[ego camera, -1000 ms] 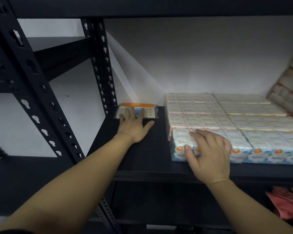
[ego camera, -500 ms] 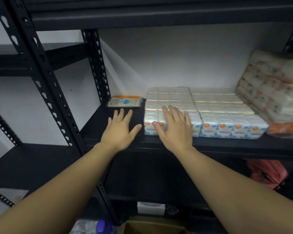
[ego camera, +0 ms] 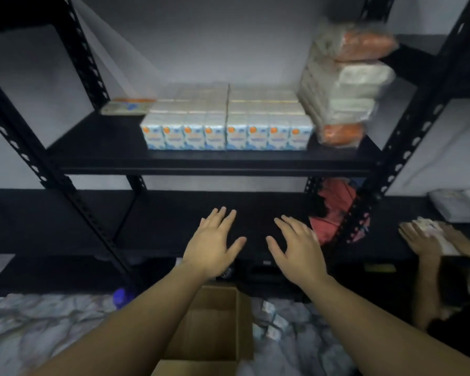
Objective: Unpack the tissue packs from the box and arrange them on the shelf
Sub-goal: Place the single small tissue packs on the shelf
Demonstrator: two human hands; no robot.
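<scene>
Packs (ego camera: 227, 134) sit in a neat row on the shelf (ego camera: 215, 164), up above both grips. Left hand (ego camera: 215, 244) and right hand (ego camera: 296, 248) are spread flat with nothing in them, and the box (ego camera: 215, 321) is right below, between the forearms. My guess is the next thing is another load, so I'd drop both hands straight into the box, take a pack from both ends, and slot it in the gap left of the row.
</scene>
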